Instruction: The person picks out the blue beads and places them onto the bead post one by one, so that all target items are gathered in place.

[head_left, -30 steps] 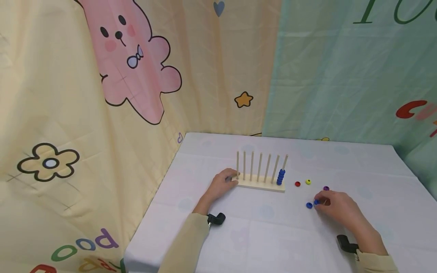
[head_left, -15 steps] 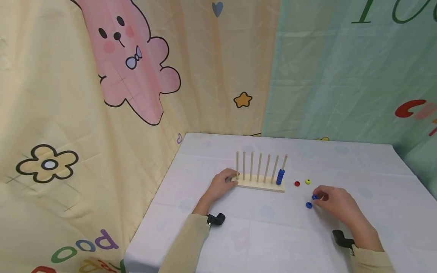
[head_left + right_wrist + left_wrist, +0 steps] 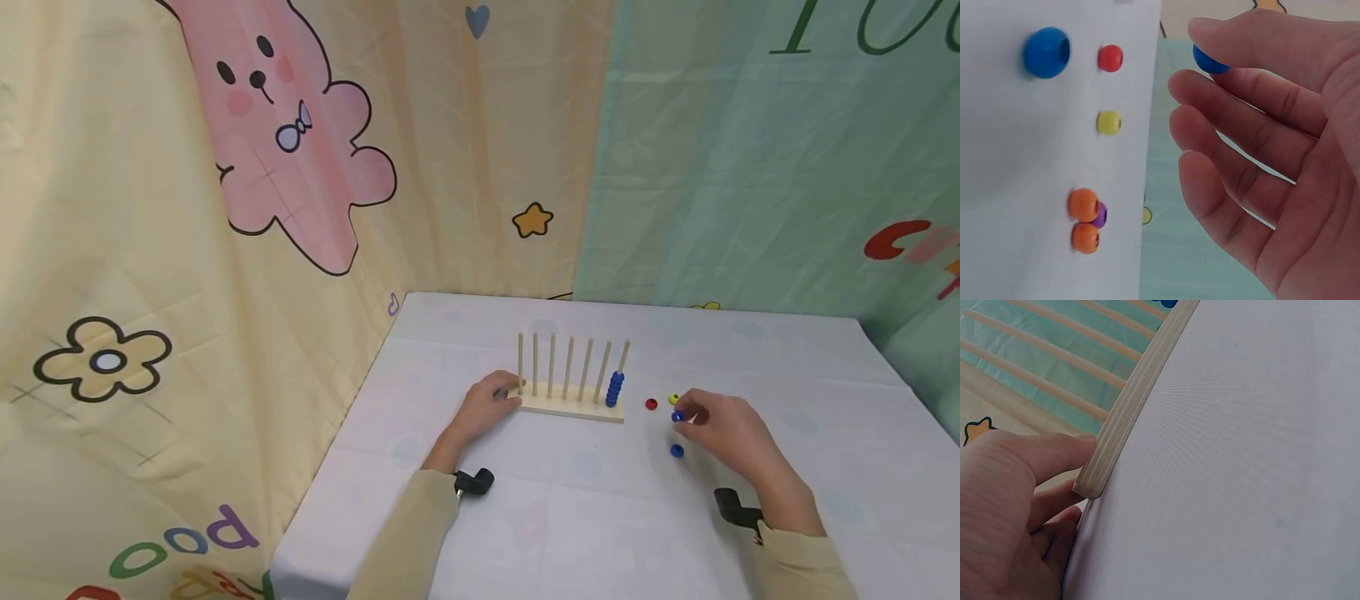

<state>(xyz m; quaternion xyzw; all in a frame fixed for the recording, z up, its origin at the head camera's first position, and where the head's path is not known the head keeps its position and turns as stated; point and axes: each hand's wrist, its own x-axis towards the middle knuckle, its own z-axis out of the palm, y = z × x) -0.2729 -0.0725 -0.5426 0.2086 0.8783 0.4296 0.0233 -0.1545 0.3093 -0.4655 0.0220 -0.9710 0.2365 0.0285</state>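
Observation:
A wooden peg rack (image 3: 570, 407) stands on the white table, its upright pegs in a row. Several blue beads (image 3: 614, 390) are stacked on the rightmost peg. My left hand (image 3: 480, 410) grips the left end of the base, and in the left wrist view the thumb (image 3: 1063, 456) lies against the base edge (image 3: 1122, 419). My right hand (image 3: 723, 429) pinches a blue bead (image 3: 678, 416) between thumb and finger, above the table; in the right wrist view the thumb partly covers this bead (image 3: 1209, 61). Another blue bead (image 3: 677, 451) lies on the cloth nearby.
A red bead (image 3: 651, 404) and a yellow bead (image 3: 673, 399) lie right of the rack. In the right wrist view, two orange beads (image 3: 1084, 205) sit close to a purple bead (image 3: 1102, 215). Printed curtains (image 3: 480, 167) hang behind the table.
My right hand has lifted the blue bead and carried it left and away from me, toward the yellow bead. The left hand stays on the rack.

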